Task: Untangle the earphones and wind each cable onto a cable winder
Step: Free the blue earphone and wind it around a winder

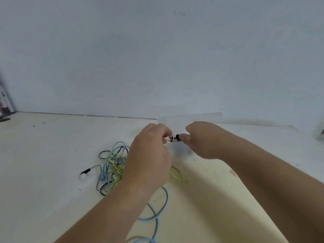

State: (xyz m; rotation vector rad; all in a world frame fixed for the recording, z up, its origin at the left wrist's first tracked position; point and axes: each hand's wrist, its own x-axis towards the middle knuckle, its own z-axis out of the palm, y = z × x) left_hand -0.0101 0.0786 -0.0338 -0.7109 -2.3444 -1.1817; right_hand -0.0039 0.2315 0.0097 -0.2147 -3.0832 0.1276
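Two hands, left (150, 155) and right (201, 139), pinch a small black-and-white earphone piece (174, 138) between curled fingertips. The cable tangle (112, 165) lies on the counter (52, 146) at seven o'clock of them. It is best to draw this end out slowly and keep the loops slack.

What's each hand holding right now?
Left hand: pinching one end of a small black-and-white piece.
Right hand: pinching its other end.
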